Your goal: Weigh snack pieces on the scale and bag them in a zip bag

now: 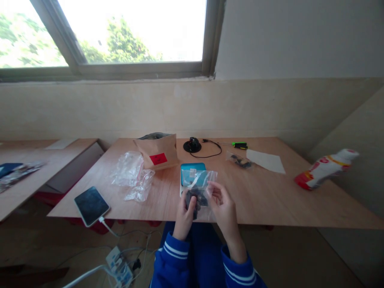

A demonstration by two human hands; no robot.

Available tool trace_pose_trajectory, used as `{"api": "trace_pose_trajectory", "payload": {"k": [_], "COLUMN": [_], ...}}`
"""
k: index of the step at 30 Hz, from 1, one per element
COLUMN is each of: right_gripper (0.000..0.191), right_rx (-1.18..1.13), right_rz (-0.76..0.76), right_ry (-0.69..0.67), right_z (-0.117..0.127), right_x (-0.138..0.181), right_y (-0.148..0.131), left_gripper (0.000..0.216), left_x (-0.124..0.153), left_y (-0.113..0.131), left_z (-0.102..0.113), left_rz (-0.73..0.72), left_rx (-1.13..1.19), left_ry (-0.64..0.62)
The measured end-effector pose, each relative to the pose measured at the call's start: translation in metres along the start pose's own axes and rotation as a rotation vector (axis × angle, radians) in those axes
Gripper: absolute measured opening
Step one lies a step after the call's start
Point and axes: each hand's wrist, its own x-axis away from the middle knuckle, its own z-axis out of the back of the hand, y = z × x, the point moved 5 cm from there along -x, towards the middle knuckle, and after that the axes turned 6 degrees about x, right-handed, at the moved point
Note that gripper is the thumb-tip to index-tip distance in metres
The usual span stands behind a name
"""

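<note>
Near the table's front edge I hold a clear plastic bag (207, 176) with dark parts (201, 197) showing in its lower half. My left hand (186, 212) is closed on the bag's lower left side, its thumb over a dark piece; whether that piece lies inside the plastic I cannot tell. The fingers of my right hand (223, 202) pinch the bag's right edge near the top. Just behind the bag lies a flat blue box (187, 170) with a white edge, partly hidden by the plastic and my hands.
A kraft paper pouch (159, 150) stands open behind crumpled clear bags (129, 172). A black round base with a cable (192, 146), a screwdriver (240, 145), a small parts bag (240, 161) and white paper (266, 161) lie further back. A phone (91, 206) charges left; a bottle (325, 170) leans right.
</note>
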Motion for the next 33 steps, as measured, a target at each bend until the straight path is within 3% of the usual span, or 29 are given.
{"api": "trace_pose_trajectory", "payload": {"k": [5,9,12,17,20,25,29,33], "right_gripper": [0.042,0.05,0.051,0.036,0.029,0.033,0.037,0.036], "right_rx": [-0.244,-0.419,-0.522,-0.609,-0.641,-0.711,-0.779,-0.801], "right_rz": [-0.152,-0.291,-0.341,-0.374,-0.437,-0.575,-0.637,-0.646], "right_ry": [-0.261,-0.359,-0.392,-0.448,-0.438,-0.381,-0.328,-0.16], "right_z": [-0.027,-0.05,-0.061,-0.067,-0.066,-0.067,-0.072,-0.075], "right_x": [0.0,0.005,0.009,0.013,0.015,0.019,0.022,0.019], "right_y": [0.015,0.02,0.019,0.017,0.02,0.028,0.034,0.044], "left_gripper": [0.056,0.048,0.036,0.028,0.025,0.024,0.02,0.034], "left_x": [-0.001,-0.009,-0.016,-0.022,-0.023,-0.024,-0.025,-0.026], "left_y": [0.015,0.028,0.038,0.046,0.047,0.048,0.046,0.04], "left_z": [0.009,0.02,0.026,0.026,0.024,0.026,0.029,0.034], "left_rz": [-0.045,-0.067,-0.096,-0.153,-0.151,-0.142,-0.148,-0.044], "left_rx": [-0.15,-0.265,-0.396,-0.621,-0.749,-0.81,-0.705,-0.56], "left_ry": [-0.1,-0.006,0.042,-0.014,0.011,0.085,0.086,0.173]}}
